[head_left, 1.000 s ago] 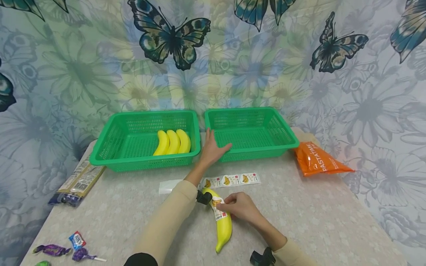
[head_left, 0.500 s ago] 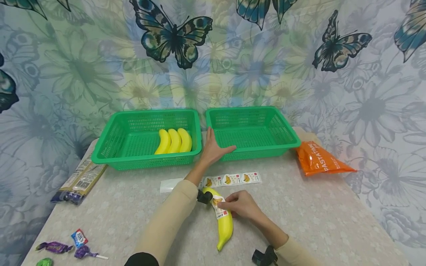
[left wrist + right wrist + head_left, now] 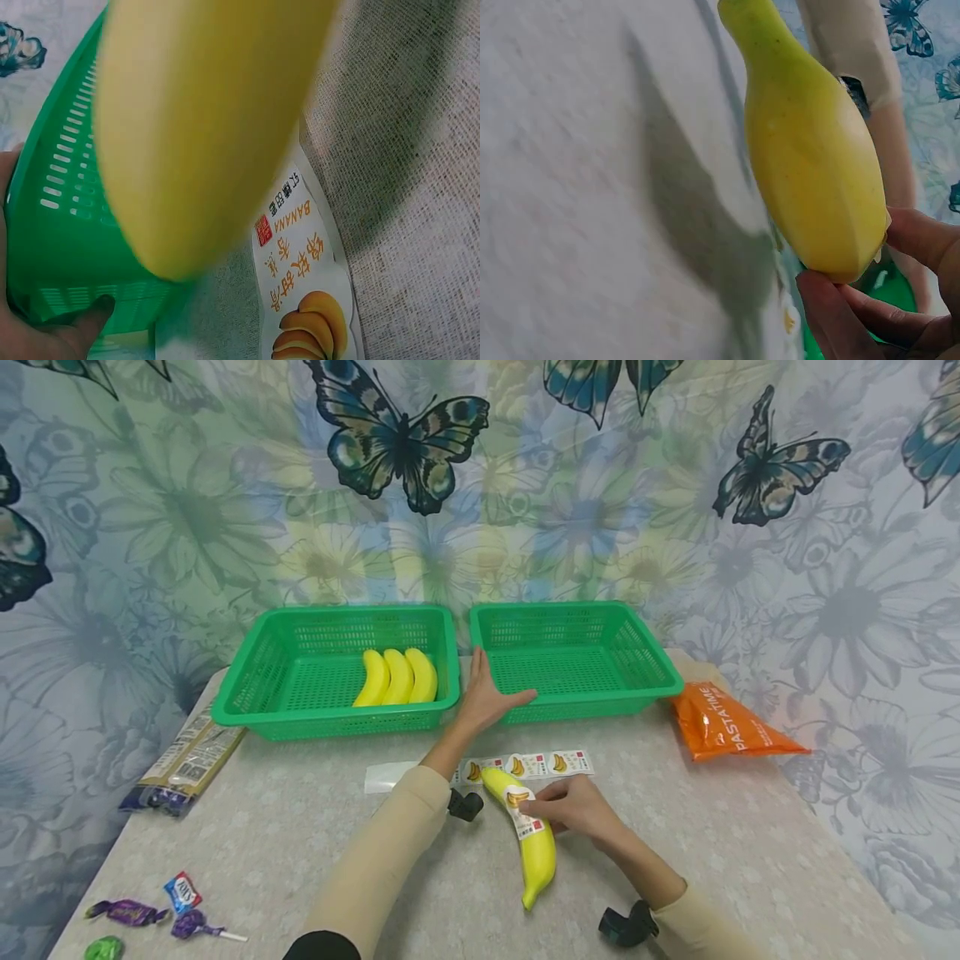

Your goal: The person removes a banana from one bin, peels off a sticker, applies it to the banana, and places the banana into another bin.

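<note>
The right hand pinches the labelled upper part of a yellow banana, which lies on the worktop towards its near edge, just before the sticker strip. The left hand rests flat, fingers straight, against the right green basket at the worktop's far edge. The banana looks light, smooth and firm; its thick middle seems the safest hold.
</note>
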### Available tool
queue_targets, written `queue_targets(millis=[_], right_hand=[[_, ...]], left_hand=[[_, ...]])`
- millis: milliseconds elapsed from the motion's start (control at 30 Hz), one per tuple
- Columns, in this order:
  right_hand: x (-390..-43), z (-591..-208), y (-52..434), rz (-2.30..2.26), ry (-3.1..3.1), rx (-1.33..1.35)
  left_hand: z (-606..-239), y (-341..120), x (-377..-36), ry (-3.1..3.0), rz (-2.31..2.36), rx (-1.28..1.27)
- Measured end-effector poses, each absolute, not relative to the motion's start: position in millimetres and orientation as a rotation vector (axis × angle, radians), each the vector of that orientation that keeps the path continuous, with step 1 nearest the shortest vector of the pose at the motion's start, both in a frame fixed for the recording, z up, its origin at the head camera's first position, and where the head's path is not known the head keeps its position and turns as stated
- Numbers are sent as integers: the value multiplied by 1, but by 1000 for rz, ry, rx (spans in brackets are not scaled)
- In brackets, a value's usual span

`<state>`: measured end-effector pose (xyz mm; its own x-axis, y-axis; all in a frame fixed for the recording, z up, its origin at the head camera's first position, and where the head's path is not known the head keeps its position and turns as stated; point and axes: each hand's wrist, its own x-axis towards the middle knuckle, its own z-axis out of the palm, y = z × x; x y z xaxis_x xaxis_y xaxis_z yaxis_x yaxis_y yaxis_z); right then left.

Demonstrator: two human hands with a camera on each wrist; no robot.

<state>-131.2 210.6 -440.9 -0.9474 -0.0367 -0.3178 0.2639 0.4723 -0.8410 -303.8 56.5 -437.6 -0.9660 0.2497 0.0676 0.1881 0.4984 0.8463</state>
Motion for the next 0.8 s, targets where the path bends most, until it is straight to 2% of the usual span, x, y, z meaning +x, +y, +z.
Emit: queue_targets(millis=[467,800], right_hand=[[-162,-389,264,-1460,2417,133],[-206,-334,305,-1301,2481,137]], left_hand=[[-436,55,-304,2625,1512,393],[-438,56,-305,2655,1500,391]])
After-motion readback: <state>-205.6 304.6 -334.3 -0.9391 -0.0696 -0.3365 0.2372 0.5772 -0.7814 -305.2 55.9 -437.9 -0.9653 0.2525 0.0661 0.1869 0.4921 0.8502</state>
